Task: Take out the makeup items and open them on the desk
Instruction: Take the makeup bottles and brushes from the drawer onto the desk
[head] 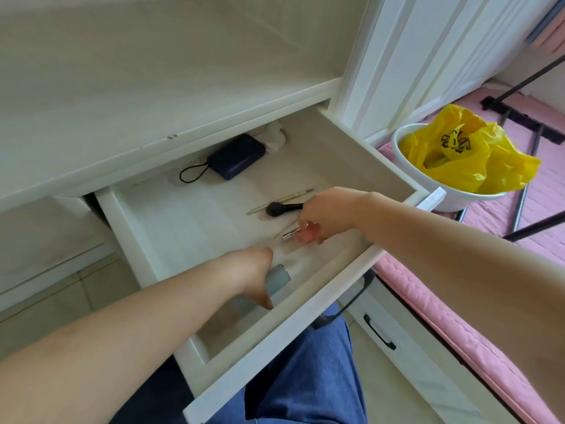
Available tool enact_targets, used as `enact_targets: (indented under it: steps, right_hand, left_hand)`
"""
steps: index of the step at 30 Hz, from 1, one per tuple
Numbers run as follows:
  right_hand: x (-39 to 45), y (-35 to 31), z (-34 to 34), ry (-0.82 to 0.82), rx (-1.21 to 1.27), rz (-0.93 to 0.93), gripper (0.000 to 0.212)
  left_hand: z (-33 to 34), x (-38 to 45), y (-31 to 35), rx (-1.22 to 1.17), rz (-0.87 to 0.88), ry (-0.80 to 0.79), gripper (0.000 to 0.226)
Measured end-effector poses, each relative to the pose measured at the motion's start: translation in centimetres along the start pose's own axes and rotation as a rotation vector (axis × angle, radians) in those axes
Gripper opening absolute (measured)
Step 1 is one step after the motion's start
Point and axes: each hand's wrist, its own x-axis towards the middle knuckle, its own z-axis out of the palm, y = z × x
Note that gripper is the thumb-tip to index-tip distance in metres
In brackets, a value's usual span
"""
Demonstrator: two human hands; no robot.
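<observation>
The white desk drawer (305, 319) is pulled out wide over my lap. Inside it, my left hand (247, 273) reaches down and grips a grey-green tube (277, 279) near the drawer's front. My right hand (328, 215) pinches a small pink bottle with a silver cap (301, 234). Just behind that hand lie a black makeup brush (279, 208) and a thin pale pencil (282, 199). The white desk top (122, 96) above the drawer is bare.
A dark blue power bank with a looped cord (237, 156) and a crumpled white tissue (273, 136) lie at the drawer's back. A white bin with a yellow bag (452, 157) stands to the right, beside a pink mattress (458, 316).
</observation>
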Motion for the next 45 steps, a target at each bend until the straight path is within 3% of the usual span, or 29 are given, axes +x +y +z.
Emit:
enact_targets:
  steps: [4,12,16,20,22,27,33,40,45]
  right_hand:
    - [0.8,-0.2,0.3,-0.033,-0.084,-0.035,0.032]
    - [1.9,-0.5,0.8,-0.093,-0.260,-0.087,0.030]
    - [1.4,-0.1,1.1,0.021,-0.098,-0.025,0.037]
    - [-0.1,0.6,0.8,0.112,0.241,0.066,0.024]
    - [-1.3,0.8,0.6,0.173,0.443,0.110,0.015]
    - [-5.0,-0.1,-2.1,0.358,0.797,0.208,0.014]
    - [-6.7,-2.4,-7.0,0.539,1.176,0.124,0.019]
    - [-4.5,-8.7,-15.7,0.636,1.377,-0.100,0.012]
    - [-1.4,-14.4,-22.7,0.629,1.371,-0.288,0.012]
  left_hand:
    - [0.1,0.1,-0.1,0.045,-0.009,-0.014,0.052]
    - [0.4,0.6,-0.5,0.045,-0.004,-0.016,0.052]
    - [0.3,0.7,-0.9,0.016,0.000,-0.018,0.050]
    - [-0.2,0.3,-1.4,-0.030,0.014,0.046,0.046]
    - [-0.6,0.1,-1.7,-0.092,0.020,0.106,0.045]
    - [-2.9,-2.9,-2.8,-0.390,0.029,0.285,0.036]
    - [-6.1,-9.6,-5.4,-0.671,0.065,0.602,0.038]
    - [-7.9,-18.0,-11.6,-0.985,0.066,0.893,0.035]
    - [-7.9,-23.5,-17.6,-1.104,-0.020,1.101,0.039]
